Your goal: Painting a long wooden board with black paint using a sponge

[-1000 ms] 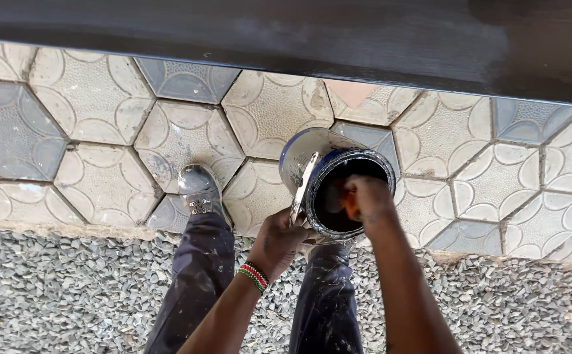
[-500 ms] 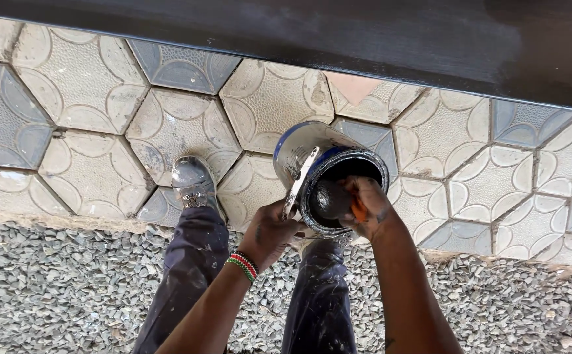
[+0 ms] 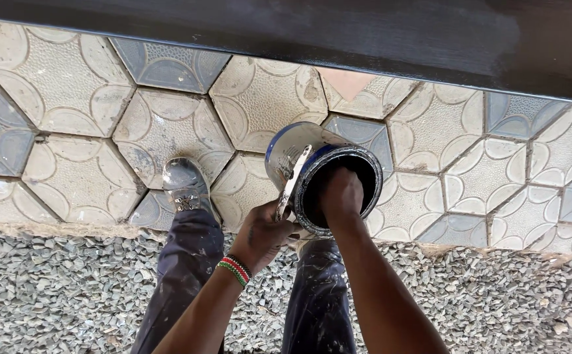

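A round paint tin (image 3: pixel 298 155) with a blue-and-white side and a dark inside is tilted toward me in mid-air. My left hand (image 3: pixel 265 233) grips it at the near rim and handle, with a beaded band on the wrist. My right hand (image 3: pixel 342 193) is closed and reaches down into the tin's mouth; whatever it grips is hidden inside. Below the tin are my paint-spattered trousers (image 3: pixel 191 262) and a grey shoe (image 3: pixel 184 183).
Hexagonal patterned paving blocks (image 3: pixel 168 124) cover the ground ahead. A dark, freshly painted board or beam (image 3: pixel 338 33) runs across the top. Loose grey gravel (image 3: pixel 50 295) lies along the near side behind a worn kerb edge.
My right hand has gone from the tin's rim down deeper into its mouth. The tin has stayed tilted in my left hand, and the view has shifted slightly.
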